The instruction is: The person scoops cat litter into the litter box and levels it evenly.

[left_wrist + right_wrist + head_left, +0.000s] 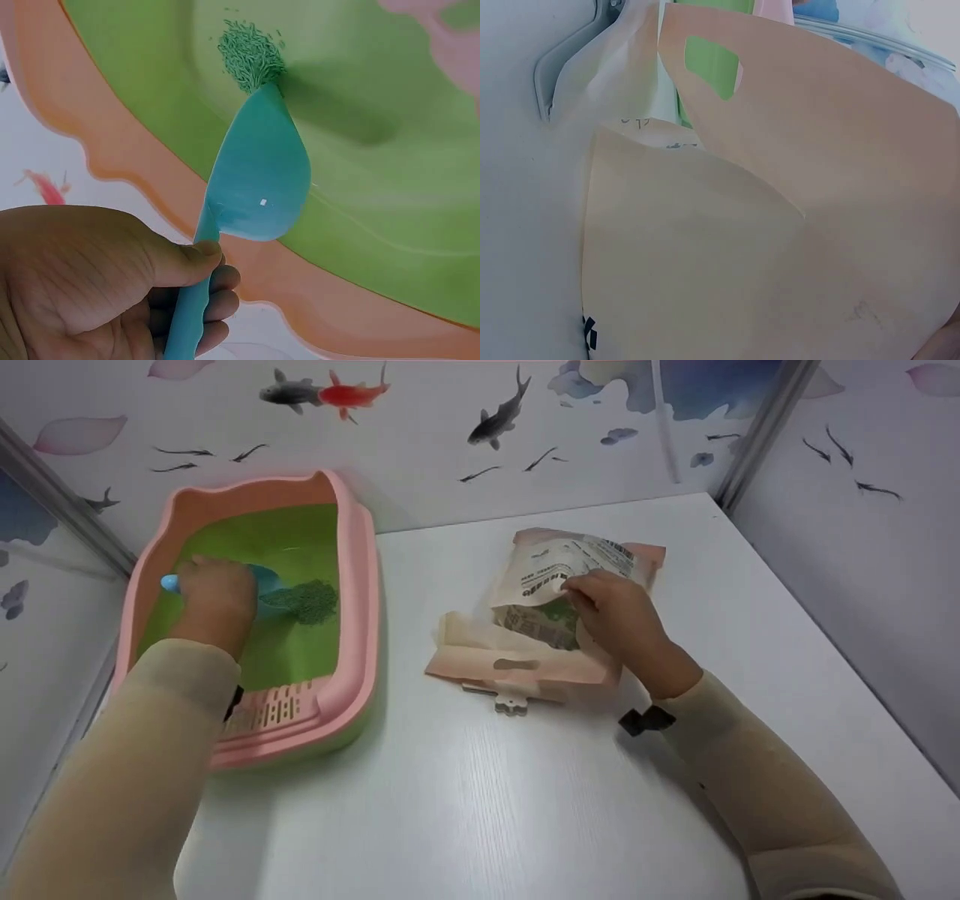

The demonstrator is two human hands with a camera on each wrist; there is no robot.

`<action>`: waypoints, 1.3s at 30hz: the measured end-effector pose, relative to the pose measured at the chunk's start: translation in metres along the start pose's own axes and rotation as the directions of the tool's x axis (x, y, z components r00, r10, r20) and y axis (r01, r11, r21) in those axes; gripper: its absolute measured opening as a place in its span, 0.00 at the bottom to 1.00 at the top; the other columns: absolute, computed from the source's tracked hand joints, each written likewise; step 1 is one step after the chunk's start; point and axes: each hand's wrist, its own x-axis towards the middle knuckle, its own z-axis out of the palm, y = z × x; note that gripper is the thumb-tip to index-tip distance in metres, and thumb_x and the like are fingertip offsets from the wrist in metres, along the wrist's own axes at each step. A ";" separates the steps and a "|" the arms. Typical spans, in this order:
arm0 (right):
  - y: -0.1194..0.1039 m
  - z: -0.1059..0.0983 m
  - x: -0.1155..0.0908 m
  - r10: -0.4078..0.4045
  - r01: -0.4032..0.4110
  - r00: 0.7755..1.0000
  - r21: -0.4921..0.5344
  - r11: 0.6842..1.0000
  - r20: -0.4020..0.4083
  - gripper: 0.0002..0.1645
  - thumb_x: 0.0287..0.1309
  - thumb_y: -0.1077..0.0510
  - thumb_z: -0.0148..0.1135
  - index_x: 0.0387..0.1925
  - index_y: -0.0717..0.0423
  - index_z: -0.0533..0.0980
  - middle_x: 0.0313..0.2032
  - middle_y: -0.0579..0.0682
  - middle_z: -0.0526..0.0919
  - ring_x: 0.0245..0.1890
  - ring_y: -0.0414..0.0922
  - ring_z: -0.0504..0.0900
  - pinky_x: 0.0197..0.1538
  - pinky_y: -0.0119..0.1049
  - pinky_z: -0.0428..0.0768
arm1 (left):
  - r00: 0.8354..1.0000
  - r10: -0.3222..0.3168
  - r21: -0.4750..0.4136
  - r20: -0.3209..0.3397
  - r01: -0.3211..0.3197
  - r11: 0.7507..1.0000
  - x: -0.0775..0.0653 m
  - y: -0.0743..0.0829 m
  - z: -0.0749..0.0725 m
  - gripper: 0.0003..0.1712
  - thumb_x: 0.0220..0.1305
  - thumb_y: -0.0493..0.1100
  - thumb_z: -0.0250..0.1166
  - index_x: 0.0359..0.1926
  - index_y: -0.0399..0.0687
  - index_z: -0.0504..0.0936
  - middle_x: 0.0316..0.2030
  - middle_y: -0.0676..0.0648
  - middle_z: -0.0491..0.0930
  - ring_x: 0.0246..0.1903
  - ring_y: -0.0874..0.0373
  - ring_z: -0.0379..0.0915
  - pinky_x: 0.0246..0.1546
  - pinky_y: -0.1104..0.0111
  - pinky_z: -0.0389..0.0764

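My left hand [217, 596] reaches into a pink-rimmed green litter box [364, 600] and grips the handle of a blue scoop [262, 172]. Tilted downward, the scoop has its tip at a small heap of green pellets [251, 56] inside the box. On the right, a peach and white litter bag [547, 566] lies with its mouth spread. My right hand [619, 615] pinches the upper edge of that mouth. In the right wrist view the bag [690, 247] hides most of the hand; only a bit of skin shows in the lower right corner.
A metal clip [511, 703] lies by the bag's near flap on the white table [480, 795]. A slotted pink step [277, 709] forms the box's near end. Printed wall panels [435, 450] close off the back and both sides.
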 end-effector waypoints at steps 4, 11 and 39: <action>-0.001 0.000 0.000 0.017 -0.017 1.000 0.002 1.000 0.011 0.10 0.68 0.62 0.66 0.47 0.61 0.87 0.42 0.57 0.89 0.41 0.53 0.87 0.43 0.47 0.85 | 0.999 -0.019 0.072 -0.038 0.022 0.997 0.000 0.002 0.002 0.21 0.68 0.32 0.63 0.57 0.19 0.75 0.55 0.18 0.74 0.54 0.23 0.69 0.60 0.36 0.72; -0.001 0.001 0.000 0.033 -0.033 0.999 0.006 0.999 0.027 0.11 0.69 0.61 0.66 0.49 0.60 0.87 0.43 0.57 0.89 0.42 0.53 0.87 0.43 0.47 0.85 | 0.997 -0.039 0.158 -0.072 0.050 0.986 -0.003 0.006 0.001 0.21 0.68 0.35 0.64 0.54 0.19 0.77 0.51 0.20 0.76 0.51 0.26 0.70 0.59 0.38 0.73; 0.000 0.003 0.001 -0.031 0.031 0.999 -0.004 1.000 -0.009 0.10 0.68 0.61 0.67 0.46 0.62 0.87 0.41 0.58 0.89 0.41 0.53 0.88 0.44 0.47 0.86 | 0.985 -0.069 0.275 -0.159 0.111 0.955 -0.015 0.014 0.003 0.20 0.66 0.31 0.65 0.52 0.16 0.74 0.43 0.24 0.76 0.46 0.31 0.72 0.57 0.41 0.76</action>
